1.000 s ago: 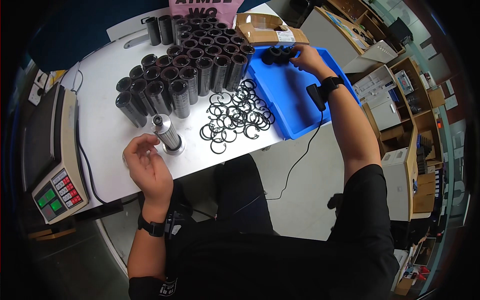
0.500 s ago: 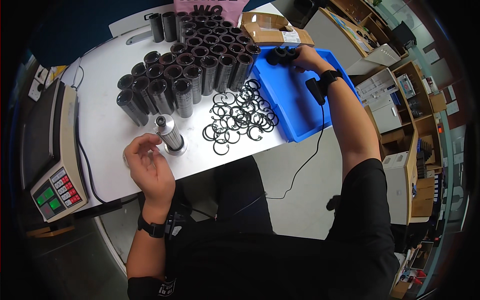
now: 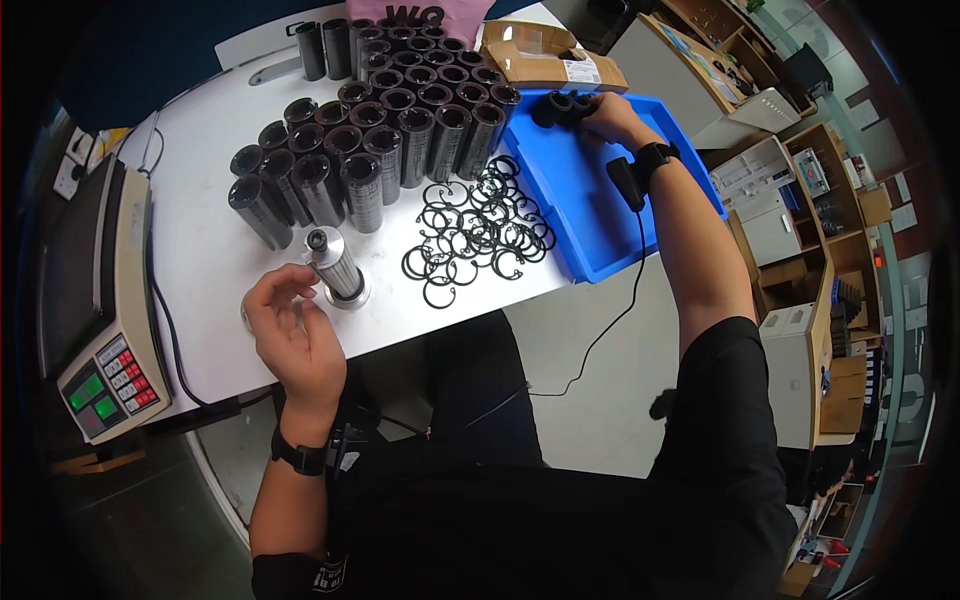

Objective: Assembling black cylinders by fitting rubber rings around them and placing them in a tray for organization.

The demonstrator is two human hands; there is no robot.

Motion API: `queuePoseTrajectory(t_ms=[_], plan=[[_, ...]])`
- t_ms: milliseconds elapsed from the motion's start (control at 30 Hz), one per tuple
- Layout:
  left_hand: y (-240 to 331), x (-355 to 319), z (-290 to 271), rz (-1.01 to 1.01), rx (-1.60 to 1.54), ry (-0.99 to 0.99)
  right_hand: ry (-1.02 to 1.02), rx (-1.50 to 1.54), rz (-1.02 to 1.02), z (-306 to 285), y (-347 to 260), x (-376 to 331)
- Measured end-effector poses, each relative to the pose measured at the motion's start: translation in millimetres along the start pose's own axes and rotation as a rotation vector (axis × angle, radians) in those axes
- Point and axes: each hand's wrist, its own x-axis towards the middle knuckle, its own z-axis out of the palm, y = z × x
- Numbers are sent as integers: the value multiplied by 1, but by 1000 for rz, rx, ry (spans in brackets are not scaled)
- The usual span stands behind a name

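Beside a silver metal post (image 3: 337,262) on a round base, my left hand (image 3: 296,330) is held palm up. Its fingers are loosely curved and apart, with nothing in them; the fingertips are close to the post. Over the far part of a blue tray (image 3: 590,200), my right hand (image 3: 614,122) has its fingers closed at a group of short black cylinders (image 3: 558,108). The fingertips are partly hidden among these pieces. Many black open retaining rings (image 3: 470,235) lie in a loose heap left of the tray. Behind them stand rows of upright black tubes (image 3: 362,190).
A scale (image 3: 110,330) with a lit display stands at the table's left end. An opened cardboard box (image 3: 540,62) and a pink bag (image 3: 455,18) are at the back. A cable (image 3: 632,300) hangs from a black device (image 3: 627,184) at my right wrist.
Both hands keep nearly the same places and poses. The whole view has shifted very slightly. No piece has visibly been moved.
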Motion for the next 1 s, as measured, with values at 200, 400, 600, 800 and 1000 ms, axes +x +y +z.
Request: queuePoseTrajectory(t_ms=[200,400,600,800,1000], plan=[[0,0,0,-4,-6,0,4,30,4,0,6,0],[-2,0,1,0,-10,4,-11,37,-12,-3,24,-11],[-1,0,0,-3,-20,3,-63,24,-72,-9,23,-52],[2,0,1,2,-29,-3,-165,-7,-115,-11,17,-87],[2,1,1,-2,-28,-6,-193,-11,-133,-11,7,-107]])
